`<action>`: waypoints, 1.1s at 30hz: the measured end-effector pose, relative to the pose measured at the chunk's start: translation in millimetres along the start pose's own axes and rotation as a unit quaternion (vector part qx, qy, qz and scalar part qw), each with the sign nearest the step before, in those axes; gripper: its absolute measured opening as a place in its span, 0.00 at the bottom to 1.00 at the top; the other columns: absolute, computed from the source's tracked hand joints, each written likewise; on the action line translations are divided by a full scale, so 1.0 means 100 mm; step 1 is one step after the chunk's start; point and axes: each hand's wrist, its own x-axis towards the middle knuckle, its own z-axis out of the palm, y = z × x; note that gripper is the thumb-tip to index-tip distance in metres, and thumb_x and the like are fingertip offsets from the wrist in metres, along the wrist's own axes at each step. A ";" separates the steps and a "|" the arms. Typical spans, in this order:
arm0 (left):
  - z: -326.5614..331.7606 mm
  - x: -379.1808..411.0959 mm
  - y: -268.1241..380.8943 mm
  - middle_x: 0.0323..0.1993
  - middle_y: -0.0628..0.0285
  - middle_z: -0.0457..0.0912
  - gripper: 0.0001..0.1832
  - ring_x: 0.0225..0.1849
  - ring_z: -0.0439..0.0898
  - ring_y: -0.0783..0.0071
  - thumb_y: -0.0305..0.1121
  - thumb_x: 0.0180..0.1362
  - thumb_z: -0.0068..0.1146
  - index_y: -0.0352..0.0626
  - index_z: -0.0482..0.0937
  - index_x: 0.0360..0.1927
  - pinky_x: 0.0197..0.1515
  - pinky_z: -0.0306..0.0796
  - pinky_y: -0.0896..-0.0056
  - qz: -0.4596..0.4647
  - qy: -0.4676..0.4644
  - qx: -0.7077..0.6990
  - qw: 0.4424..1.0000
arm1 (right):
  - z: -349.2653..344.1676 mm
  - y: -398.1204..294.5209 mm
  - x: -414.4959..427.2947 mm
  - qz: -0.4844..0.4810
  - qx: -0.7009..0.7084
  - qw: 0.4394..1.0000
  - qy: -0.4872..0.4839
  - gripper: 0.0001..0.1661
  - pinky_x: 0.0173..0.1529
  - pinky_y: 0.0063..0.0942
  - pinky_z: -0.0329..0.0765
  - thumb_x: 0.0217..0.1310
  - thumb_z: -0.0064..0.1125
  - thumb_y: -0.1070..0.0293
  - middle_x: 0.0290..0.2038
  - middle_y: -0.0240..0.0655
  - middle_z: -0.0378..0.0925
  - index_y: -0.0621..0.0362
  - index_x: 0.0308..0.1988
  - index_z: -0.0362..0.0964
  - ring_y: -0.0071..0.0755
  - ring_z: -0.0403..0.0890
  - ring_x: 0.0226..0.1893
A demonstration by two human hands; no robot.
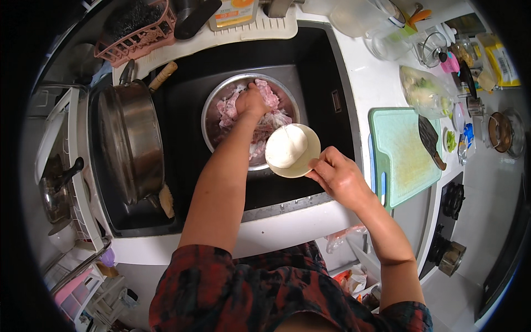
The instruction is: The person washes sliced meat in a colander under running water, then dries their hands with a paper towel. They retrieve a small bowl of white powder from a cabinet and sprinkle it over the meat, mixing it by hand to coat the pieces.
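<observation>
A round metal bowl (206,120) sits in the black sink (186,99), holding pieces of raw pink meat (269,94) partly coated in white. My left hand (251,103) reaches down into the bowl and touches the meat; its fingertips are partly hidden there. With my right hand (338,176) I grip the rim of a small cream-coloured bowl (313,143). This small bowl is tilted above the metal bowl's near right edge. White powder, which looks like flour or starch, (287,145) is heaped inside it.
A large steel pot (137,141) stands on its side in the sink's left part. To the right lie a green cutting board (408,153), a cleaver (430,139) and a plastic bag of vegetables (425,93). A pink basket (141,39) stands behind the sink. Gas burners (454,201) are at far right.
</observation>
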 end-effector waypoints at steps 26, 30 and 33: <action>-0.06 0.05 -0.34 0.58 0.48 0.70 0.53 0.60 0.69 0.57 0.54 0.33 0.72 0.34 0.62 0.61 0.60 0.64 0.66 0.148 -0.070 -0.019 0.986 | 0.02 0.04 0.14 -0.023 0.023 0.999 0.002 0.14 0.25 0.29 0.73 0.43 0.68 0.74 0.26 0.36 0.66 0.61 0.33 0.72 0.36 0.73 0.24; -0.14 0.04 0.00 0.57 0.51 0.71 0.56 0.61 0.69 0.60 0.58 0.30 0.71 0.36 0.62 0.61 0.59 0.64 0.64 0.094 -0.132 0.011 0.987 | 0.00 0.10 0.08 -0.004 0.008 1.000 -0.021 0.14 0.27 0.32 0.75 0.45 0.66 0.71 0.27 0.37 0.64 0.60 0.35 0.73 0.39 0.74 0.26; -0.04 0.12 0.01 0.55 0.55 0.74 0.48 0.58 0.72 0.61 0.55 0.31 0.70 0.41 0.68 0.58 0.57 0.66 0.62 0.085 -0.120 0.013 0.989 | 0.01 0.11 0.06 0.001 0.006 1.000 -0.019 0.14 0.27 0.32 0.75 0.45 0.66 0.71 0.27 0.37 0.64 0.61 0.35 0.73 0.38 0.74 0.26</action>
